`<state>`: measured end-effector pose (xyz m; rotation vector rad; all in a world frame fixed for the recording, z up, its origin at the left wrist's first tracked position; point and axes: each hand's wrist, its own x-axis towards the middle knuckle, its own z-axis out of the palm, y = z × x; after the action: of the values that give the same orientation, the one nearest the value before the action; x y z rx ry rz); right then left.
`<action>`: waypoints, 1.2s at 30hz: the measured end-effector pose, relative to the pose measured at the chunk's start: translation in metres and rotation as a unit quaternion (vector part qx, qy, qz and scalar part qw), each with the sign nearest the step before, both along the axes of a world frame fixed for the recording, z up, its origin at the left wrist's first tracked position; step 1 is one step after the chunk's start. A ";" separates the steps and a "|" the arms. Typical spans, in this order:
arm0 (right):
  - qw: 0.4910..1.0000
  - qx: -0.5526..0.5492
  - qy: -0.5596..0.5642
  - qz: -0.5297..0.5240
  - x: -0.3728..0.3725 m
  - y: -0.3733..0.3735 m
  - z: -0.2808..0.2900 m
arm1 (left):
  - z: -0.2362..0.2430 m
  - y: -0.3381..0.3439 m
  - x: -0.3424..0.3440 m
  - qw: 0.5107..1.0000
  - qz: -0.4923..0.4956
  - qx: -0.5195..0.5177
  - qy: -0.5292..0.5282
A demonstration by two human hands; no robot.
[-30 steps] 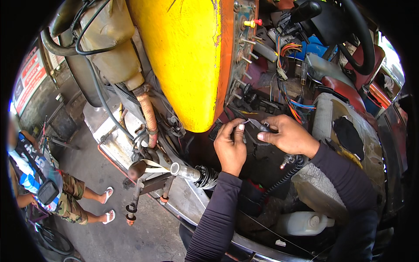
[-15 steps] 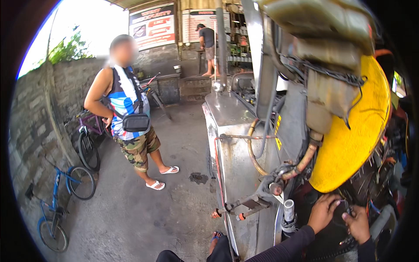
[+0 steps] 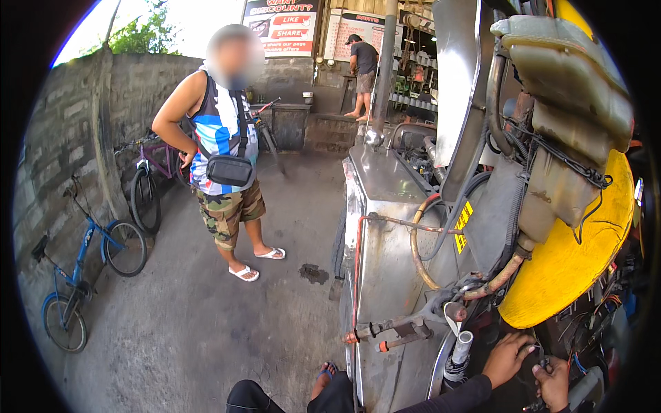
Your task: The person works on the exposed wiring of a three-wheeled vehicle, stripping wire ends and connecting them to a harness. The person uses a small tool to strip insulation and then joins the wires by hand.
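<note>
Both hands work low at the right, below a curved yellow panel (image 3: pixel 571 268). My left hand (image 3: pixel 508 359) is closed, thumb and fingertips pinched on a small thing I cannot make out. Close beside it, my right hand (image 3: pixel 553 385) is closed around a small dark metal tool (image 3: pixel 543 359), its kind too small to tell. The tool's tip points up next to the left fingertips. Coloured wires (image 3: pixel 580 363) show just right of the right hand. A light metal tube (image 3: pixel 462 347) stands upright left of my left hand.
A worn metal vehicle body (image 3: pixel 392 275) stands in front, with a bent pipe (image 3: pixel 496 279) and a cloudy plastic tank (image 3: pixel 564 76) above. A person (image 3: pixel 224 144) in camouflage shorts stands at the left, near a blue bicycle (image 3: pixel 89 261). Another person (image 3: pixel 362 65) is at the back.
The whole view has shifted, so the vehicle and the standing person sit farther right. My hands stay close together under the yellow panel, lower in the picture, still closed.
</note>
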<state>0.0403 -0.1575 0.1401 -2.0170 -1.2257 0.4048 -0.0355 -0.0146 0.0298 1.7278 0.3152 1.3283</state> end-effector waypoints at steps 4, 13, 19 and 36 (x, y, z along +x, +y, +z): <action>1.000 -0.011 0.015 -0.001 -0.001 0.000 0.001 | -0.001 -0.001 0.001 1.000 0.005 -0.002 -0.008; 0.999 0.008 0.035 -0.033 0.015 0.005 -0.016 | -0.003 0.002 0.003 1.000 -0.006 0.011 0.006; 0.999 0.017 0.040 -0.025 0.021 0.004 -0.019 | -0.003 0.000 0.005 1.000 -0.001 0.005 -0.001; 0.998 -0.005 0.052 -0.046 0.012 0.005 -0.012 | -0.001 -0.001 0.003 1.000 0.007 0.007 0.001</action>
<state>0.0524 -0.1521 0.1280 -2.0255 -1.0652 0.4660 -0.0325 -0.0151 0.0287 1.7424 0.3211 1.3414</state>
